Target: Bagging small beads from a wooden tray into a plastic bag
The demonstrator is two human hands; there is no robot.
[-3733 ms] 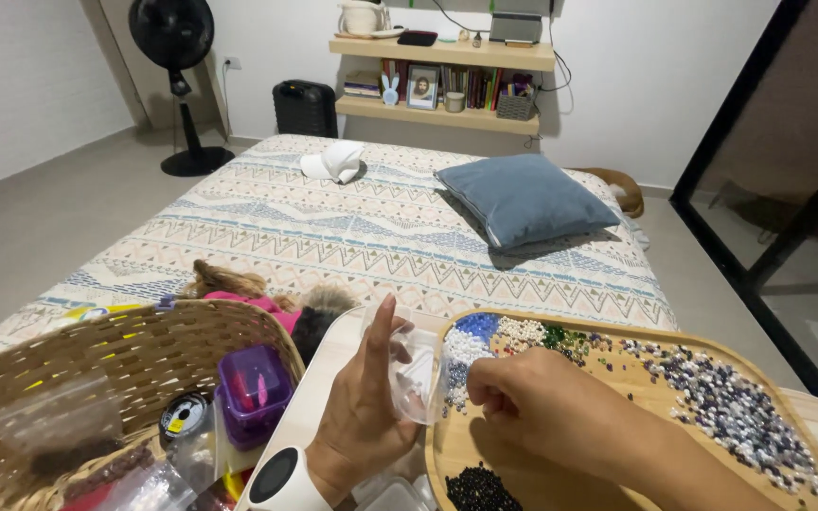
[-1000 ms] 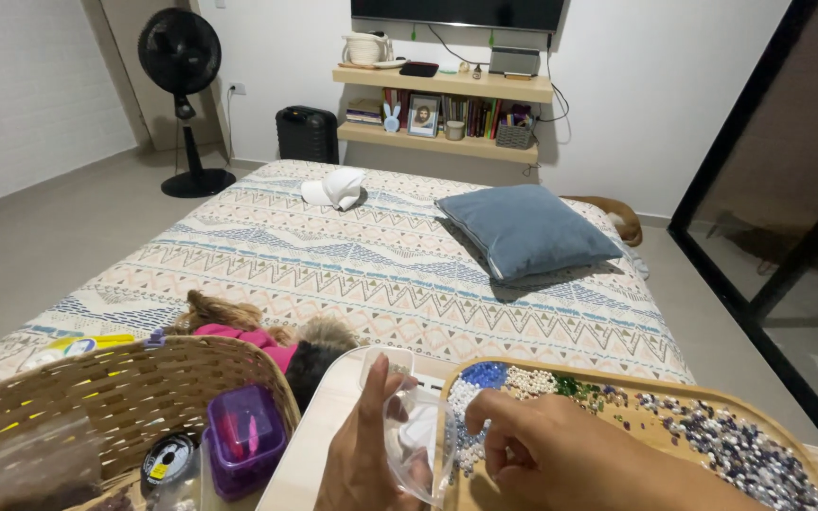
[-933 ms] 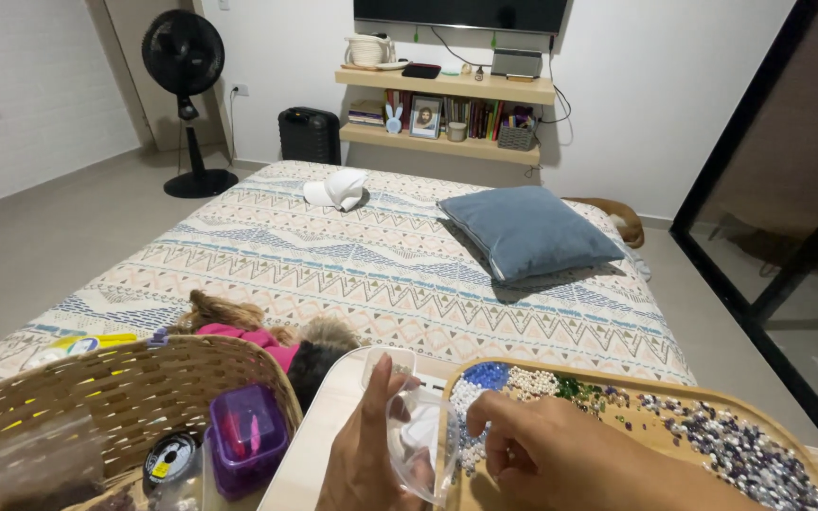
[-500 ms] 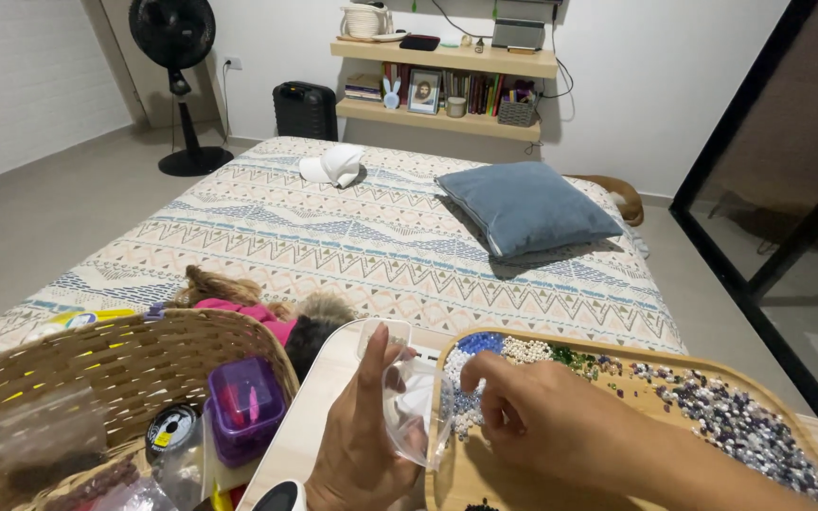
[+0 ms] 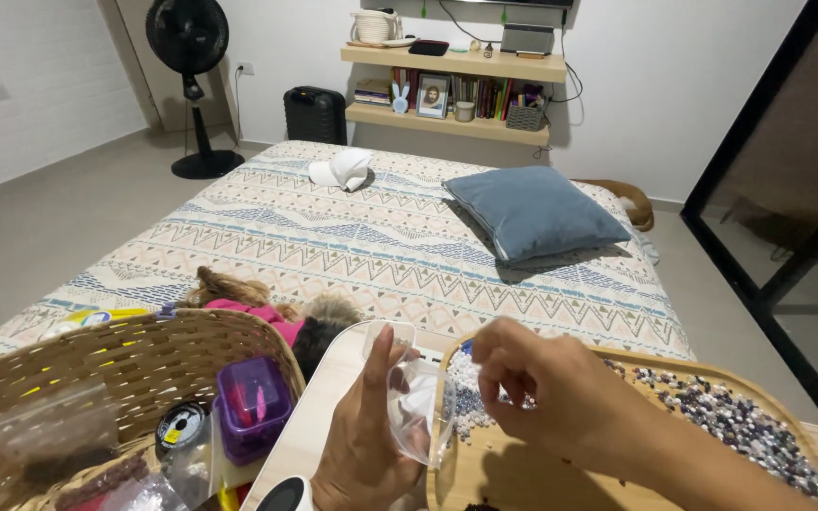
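My left hand (image 5: 364, 437) holds a small clear plastic bag (image 5: 416, 397) upright, thumb and fingers pinching its side. My right hand (image 5: 543, 388) hovers just right of the bag's mouth with fingertips pinched together; whether a bead is between them I cannot tell. Below my right hand lies a round woven tray (image 5: 636, 358) filled with sorted beads (image 5: 731, 416) in white, blue, grey and dark colours. Both hands are over a small white table surface (image 5: 319, 407) at the bed's foot.
A wicker basket (image 5: 97, 355) at the left holds a purple plastic box (image 5: 250, 405), a spool and plastic bags. A doll in pink (image 5: 267, 312) lies beyond it. The bed carries a blue pillow (image 5: 532, 213) and a white cap (image 5: 341, 170). A fan and shelves stand by the far wall.
My right hand has lifted from the bead tray up to the bag's opening. The left hand keeps holding the bag; the view shifted slightly.
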